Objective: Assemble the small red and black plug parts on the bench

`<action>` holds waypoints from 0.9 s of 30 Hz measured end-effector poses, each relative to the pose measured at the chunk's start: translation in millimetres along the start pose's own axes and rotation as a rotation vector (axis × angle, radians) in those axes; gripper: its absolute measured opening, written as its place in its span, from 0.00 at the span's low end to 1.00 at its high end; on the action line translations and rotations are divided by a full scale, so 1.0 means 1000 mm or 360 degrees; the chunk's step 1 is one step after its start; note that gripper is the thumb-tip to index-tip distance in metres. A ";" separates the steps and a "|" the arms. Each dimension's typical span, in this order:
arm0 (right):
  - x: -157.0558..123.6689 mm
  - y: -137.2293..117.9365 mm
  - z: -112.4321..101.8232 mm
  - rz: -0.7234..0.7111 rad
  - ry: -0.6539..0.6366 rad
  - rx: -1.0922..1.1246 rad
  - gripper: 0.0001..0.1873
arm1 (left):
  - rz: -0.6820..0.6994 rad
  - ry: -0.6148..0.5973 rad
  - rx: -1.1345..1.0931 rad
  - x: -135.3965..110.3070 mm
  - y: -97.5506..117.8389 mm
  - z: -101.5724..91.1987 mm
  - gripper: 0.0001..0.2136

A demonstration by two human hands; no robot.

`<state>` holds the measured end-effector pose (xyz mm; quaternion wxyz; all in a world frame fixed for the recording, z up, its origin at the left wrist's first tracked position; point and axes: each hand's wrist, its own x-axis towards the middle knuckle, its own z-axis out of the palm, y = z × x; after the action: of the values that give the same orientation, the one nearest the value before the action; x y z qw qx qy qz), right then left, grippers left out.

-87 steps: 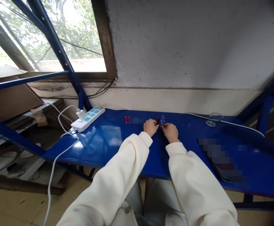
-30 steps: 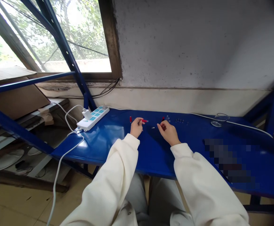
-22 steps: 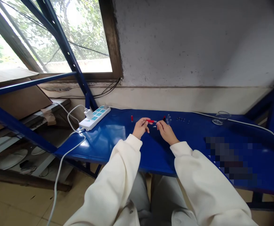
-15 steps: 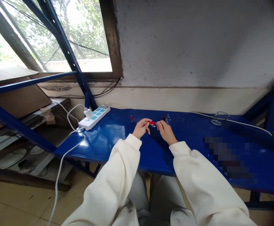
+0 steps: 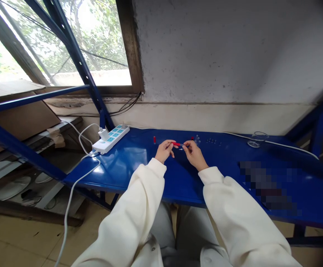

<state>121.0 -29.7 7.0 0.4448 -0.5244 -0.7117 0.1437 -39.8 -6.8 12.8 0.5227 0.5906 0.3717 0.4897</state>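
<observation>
Over the blue table, my left hand [image 5: 164,151] is closed, pinching the left end of a slim red pen-like tool [image 5: 176,144] held level. Thumb and fingers of my right hand [image 5: 196,155] close on its thin, paler right end; its exact kind is too small to tell. Below it shows a small white piece [image 5: 180,149]. A short red-topped cylinder [image 5: 154,139] stands upright behind my left hand. Past my right hand are a cluster of small clear tubes [image 5: 197,139] and a partly hidden red piece [image 5: 192,138].
Several tiny clear parts [image 5: 211,141] lie in a row at the back. A clear glass cup [image 5: 254,142] stands farther right. At left, a white power strip [image 5: 112,139] trails a cable over the table edge. A blurred dark patch [image 5: 267,185] covers the right side.
My view has shifted very slightly. My right fingers have changed their hold at the tool's thin end, showing more of the pale part. The left hand keeps its pinch.
</observation>
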 end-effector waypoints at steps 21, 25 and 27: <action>0.001 0.014 0.004 -0.0193 -0.0071 -0.0208 0.13 | 0.0050 0.0178 -0.0083 -0.002 0.006 0.003 0.16; 0.003 0.013 -0.002 -0.0156 0.0115 -0.0222 0.14 | 0.0110 0.0339 -0.0059 0.000 0.005 0.002 0.15; 0.003 0.013 -0.009 -0.0059 0.0197 -0.0198 0.14 | 0.0122 0.0351 0.0040 0.002 0.002 0.005 0.14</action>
<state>135.3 -23.9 4.9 0.4570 -0.5457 -0.7000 0.0582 -34.6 -6.5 15.6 0.4520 0.5535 0.4104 0.5665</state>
